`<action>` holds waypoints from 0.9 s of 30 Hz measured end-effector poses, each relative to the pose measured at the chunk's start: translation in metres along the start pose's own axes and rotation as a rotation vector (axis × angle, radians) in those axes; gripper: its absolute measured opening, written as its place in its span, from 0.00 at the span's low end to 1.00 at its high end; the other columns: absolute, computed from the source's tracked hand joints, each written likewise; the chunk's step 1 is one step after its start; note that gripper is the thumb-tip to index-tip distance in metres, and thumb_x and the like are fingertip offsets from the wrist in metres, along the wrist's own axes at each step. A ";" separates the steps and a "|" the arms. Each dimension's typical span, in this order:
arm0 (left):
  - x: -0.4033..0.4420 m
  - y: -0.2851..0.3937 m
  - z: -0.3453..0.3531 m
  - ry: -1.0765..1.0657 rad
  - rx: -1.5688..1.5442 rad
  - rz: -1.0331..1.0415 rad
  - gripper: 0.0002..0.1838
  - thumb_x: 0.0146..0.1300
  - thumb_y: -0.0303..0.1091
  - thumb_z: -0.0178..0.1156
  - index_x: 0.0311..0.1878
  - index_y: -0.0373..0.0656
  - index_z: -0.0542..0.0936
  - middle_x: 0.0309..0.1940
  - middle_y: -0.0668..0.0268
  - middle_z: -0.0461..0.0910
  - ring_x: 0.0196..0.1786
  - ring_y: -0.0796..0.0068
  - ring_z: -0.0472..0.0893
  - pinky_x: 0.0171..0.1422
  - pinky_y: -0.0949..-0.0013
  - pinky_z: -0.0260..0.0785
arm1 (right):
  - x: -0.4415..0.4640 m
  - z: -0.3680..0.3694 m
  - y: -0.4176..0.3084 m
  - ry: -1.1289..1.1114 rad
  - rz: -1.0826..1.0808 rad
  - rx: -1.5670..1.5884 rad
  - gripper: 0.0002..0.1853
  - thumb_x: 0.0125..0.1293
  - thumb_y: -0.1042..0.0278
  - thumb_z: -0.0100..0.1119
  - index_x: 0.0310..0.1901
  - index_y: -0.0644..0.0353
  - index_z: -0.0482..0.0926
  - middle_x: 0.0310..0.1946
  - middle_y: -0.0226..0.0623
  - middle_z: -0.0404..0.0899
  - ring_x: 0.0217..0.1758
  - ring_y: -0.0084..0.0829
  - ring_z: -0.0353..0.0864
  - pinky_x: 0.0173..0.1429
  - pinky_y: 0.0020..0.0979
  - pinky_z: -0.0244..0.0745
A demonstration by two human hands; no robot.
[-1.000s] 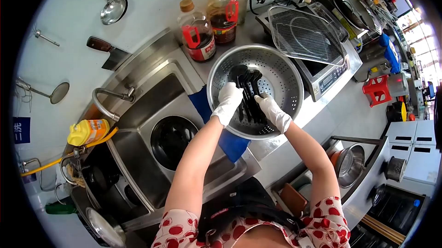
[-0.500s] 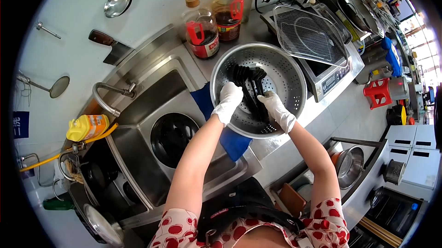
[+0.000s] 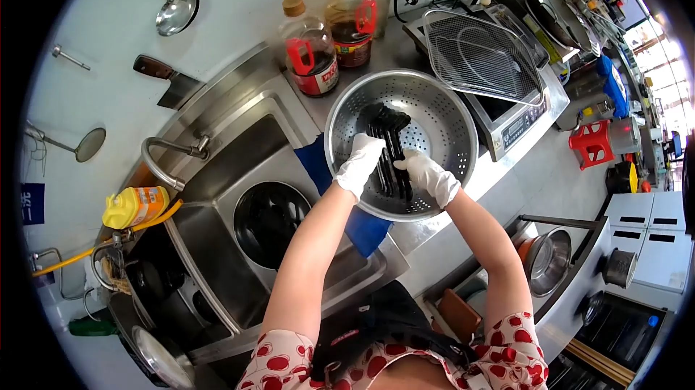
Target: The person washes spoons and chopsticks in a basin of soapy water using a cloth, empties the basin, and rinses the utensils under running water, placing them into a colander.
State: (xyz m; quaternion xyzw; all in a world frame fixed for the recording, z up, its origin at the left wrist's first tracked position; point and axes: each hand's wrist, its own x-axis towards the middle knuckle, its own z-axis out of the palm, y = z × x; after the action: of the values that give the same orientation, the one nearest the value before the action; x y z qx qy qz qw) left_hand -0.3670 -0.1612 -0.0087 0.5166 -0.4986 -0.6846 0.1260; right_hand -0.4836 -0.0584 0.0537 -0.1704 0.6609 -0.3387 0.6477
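A perforated steel colander (image 3: 441, 111) stands on the counter beside the sink, with a bunch of long black spoons (image 3: 391, 137) inside it. Their bowl ends point towards the back wall and their handles towards me. My left hand (image 3: 362, 158), in a white glove, is closed at the left side of the bunch. My right hand (image 3: 428, 174), gloved too, has its fingers curled against the handles from the right. The gloves hide part of the grip. Under the colander's left side lies a blue cloth (image 3: 368, 229).
Left of the colander, the sink (image 3: 253, 147) holds a black round vessel (image 3: 264, 216) beneath the faucet (image 3: 163, 166). Sauce jugs (image 3: 311, 57) stand behind. A wire mesh basket (image 3: 485, 57) lies on the induction cooker (image 3: 517, 126) at right. A cleaver (image 3: 174, 86) hangs on the wall.
The black spoons have shifted within the colander and lie more evenly side by side. My right hand has moved slightly left and down. The whole view has shifted a little.
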 end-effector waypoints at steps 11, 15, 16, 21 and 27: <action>-0.018 0.040 0.003 0.122 0.794 0.555 0.17 0.55 0.29 0.60 0.46 0.32 0.72 0.35 0.48 0.79 0.39 0.54 0.80 0.44 0.59 0.72 | 0.055 -0.014 0.032 -0.320 0.111 0.464 0.13 0.63 0.79 0.49 0.49 0.72 0.69 0.42 0.49 0.76 0.46 0.44 0.78 0.54 0.43 0.73; -0.023 0.052 0.019 0.046 0.904 0.430 0.19 0.52 0.33 0.63 0.46 0.35 0.75 0.41 0.47 0.78 0.48 0.54 0.78 0.53 0.59 0.69 | 0.056 -0.012 0.034 -0.263 0.130 0.532 0.14 0.64 0.77 0.49 0.50 0.76 0.67 0.41 0.53 0.76 0.48 0.47 0.78 0.53 0.42 0.75; -0.023 0.054 0.020 0.040 0.869 0.383 0.20 0.51 0.34 0.65 0.46 0.36 0.75 0.41 0.47 0.78 0.48 0.53 0.77 0.54 0.59 0.69 | 0.057 -0.012 0.035 -0.251 0.129 0.563 0.14 0.64 0.77 0.49 0.50 0.77 0.68 0.41 0.53 0.77 0.48 0.47 0.78 0.53 0.42 0.75; -0.025 0.036 0.018 0.254 0.790 0.474 0.29 0.41 0.39 0.72 0.47 0.37 0.74 0.45 0.51 0.76 0.49 0.53 0.76 0.55 0.60 0.68 | 0.039 -0.009 0.027 -0.087 0.001 0.303 0.10 0.61 0.74 0.55 0.42 0.71 0.76 0.34 0.44 0.79 0.37 0.36 0.80 0.45 0.35 0.76; -0.031 0.025 0.011 0.215 0.817 0.480 0.28 0.43 0.40 0.71 0.46 0.37 0.75 0.44 0.52 0.76 0.48 0.54 0.77 0.52 0.59 0.69 | 0.032 -0.018 0.024 -0.023 -0.184 -0.231 0.14 0.57 0.64 0.62 0.40 0.65 0.78 0.29 0.35 0.80 0.26 0.28 0.78 0.35 0.29 0.72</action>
State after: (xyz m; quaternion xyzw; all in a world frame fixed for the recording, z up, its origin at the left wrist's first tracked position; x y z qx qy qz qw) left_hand -0.3713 -0.1461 0.0292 0.4622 -0.8157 -0.3272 0.1181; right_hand -0.4995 -0.0583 0.0132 -0.3076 0.6696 -0.3163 0.5974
